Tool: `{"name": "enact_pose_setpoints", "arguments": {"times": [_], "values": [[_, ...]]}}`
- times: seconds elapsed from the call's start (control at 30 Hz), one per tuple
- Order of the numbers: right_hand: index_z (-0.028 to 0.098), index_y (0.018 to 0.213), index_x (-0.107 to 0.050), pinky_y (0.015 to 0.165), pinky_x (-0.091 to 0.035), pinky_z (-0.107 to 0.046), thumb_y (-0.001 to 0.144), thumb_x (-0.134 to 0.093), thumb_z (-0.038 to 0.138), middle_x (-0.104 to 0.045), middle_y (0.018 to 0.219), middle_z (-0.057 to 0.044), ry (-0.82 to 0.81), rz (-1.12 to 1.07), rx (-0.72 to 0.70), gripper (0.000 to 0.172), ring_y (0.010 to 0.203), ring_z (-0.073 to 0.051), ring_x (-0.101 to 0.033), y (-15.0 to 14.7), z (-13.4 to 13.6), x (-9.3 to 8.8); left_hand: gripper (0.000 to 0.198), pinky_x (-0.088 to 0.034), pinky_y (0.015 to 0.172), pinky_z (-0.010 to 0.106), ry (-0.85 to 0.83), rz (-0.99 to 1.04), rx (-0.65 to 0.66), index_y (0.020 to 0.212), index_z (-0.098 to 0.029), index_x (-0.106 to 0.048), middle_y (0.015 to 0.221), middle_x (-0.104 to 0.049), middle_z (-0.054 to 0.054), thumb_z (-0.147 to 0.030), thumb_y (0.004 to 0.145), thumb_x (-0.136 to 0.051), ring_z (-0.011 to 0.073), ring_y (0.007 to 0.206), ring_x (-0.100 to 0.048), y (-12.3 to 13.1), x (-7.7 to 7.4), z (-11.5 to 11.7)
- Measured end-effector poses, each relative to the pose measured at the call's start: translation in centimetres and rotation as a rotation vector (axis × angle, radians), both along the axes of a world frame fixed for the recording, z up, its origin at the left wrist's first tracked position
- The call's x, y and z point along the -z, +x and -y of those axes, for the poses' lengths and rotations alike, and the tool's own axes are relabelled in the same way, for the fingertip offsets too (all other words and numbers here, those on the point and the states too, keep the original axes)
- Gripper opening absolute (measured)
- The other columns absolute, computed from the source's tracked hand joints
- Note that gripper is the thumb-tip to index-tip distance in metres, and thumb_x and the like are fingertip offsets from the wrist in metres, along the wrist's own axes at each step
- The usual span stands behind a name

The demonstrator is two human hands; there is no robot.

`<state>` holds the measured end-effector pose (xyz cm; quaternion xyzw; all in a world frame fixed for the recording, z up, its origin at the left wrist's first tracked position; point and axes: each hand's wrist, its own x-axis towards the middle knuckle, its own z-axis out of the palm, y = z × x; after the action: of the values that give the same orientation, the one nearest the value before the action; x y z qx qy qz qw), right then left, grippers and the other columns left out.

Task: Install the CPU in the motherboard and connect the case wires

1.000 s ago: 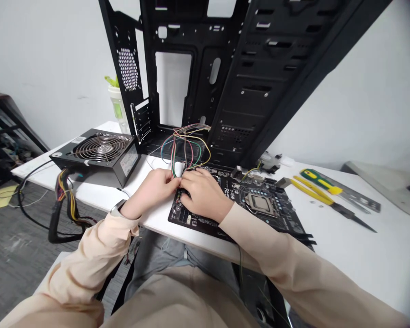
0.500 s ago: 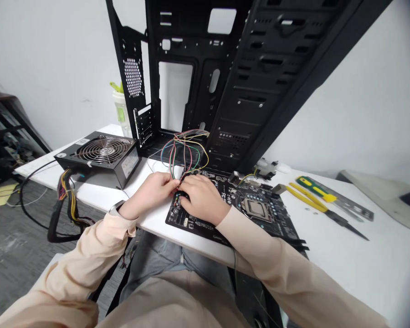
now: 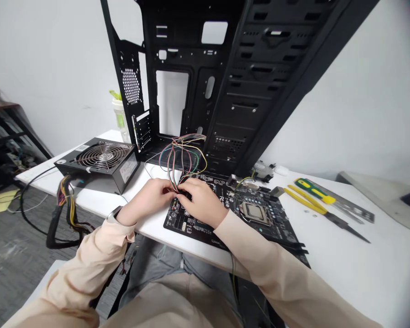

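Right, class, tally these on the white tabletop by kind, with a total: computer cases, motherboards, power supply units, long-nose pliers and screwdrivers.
Computer case: 1
Motherboard: 1
Power supply unit: 1
Long-nose pliers: 1 pair
Screwdriver: 1
Total: 5

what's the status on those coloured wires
Left hand pinches coloured wires at motherboard edge. Right hand alongside, grip unclear. Wire ends hidden by hands.

Black motherboard (image 3: 229, 196) flat on white desk (image 3: 355, 269), silver CPU (image 3: 254, 212) in socket, thin multicolour wires (image 3: 174, 144) looping down to board's left end, tips hidden.
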<state>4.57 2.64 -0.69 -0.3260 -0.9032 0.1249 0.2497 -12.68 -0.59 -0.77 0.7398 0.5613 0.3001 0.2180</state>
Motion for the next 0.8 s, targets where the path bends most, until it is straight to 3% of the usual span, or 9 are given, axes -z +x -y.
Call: {"name": "enact_pose_setpoints", "arguments": {"times": [0.23, 0.43, 0.63, 0.8], "values": [[0.014, 0.086, -0.068, 0.088, -0.042, -0.032, 0.089, -0.058, 0.023, -0.067, 0.094, -0.009, 0.023, 0.111, 0.046, 0.014, 0.094, -0.020, -0.058, -0.8, 0.2, -0.5, 0.011, -0.047, 0.067, 0.029, 0.010, -0.063, 0.001, 0.077, -0.016, -0.066, 0.077, -0.069, 0.003, -0.018, 0.084, -0.058, 0.0156, 0.069, -0.061, 0.1, 0.2, -0.2], [0.012, 0.082, -0.069, 0.086, -0.041, -0.033, 0.090, -0.052, 0.019, -0.068, 0.090, -0.011, 0.047, 0.163, 0.075, 0.020, 0.091, -0.022, -0.058, -1.2, 0.3, -0.8, 0.024, -0.050, 0.066, 0.030, -0.027, -0.123, -0.024, 0.075, -0.014, -0.059, 0.072, -0.060, -0.002, -0.033, 0.089, -0.061, 0.0120, 0.066, -0.058, 0.2, 0.1, -0.4], [0.016, 0.064, -0.063, 0.065, -0.037, -0.024, 0.079, -0.064, 0.013, -0.063, 0.066, 0.001, -0.228, -0.110, 0.108, 0.015, 0.064, -0.012, -0.053, -1.2, -0.1, -1.1, 0.019, -0.048, 0.066, 0.029, -0.049, -0.093, -0.026, 0.077, -0.014, -0.061, 0.071, -0.061, -0.002, -0.029, 0.089, -0.061, 0.0124, 0.065, -0.058, 0.3, -0.2, -0.2], [0.015, 0.056, -0.056, 0.058, -0.032, -0.022, 0.074, -0.067, 0.014, -0.055, 0.055, 0.004, -0.388, -0.215, 0.152, 0.021, 0.057, -0.010, -0.047, -1.3, -0.7, -0.7, 0.009, -0.044, 0.063, 0.027, -0.058, -0.041, -0.024, 0.077, -0.014, -0.064, 0.070, -0.064, -0.001, -0.018, 0.083, -0.059, 0.0131, 0.064, -0.057, 0.3, -0.3, -0.2]]}}
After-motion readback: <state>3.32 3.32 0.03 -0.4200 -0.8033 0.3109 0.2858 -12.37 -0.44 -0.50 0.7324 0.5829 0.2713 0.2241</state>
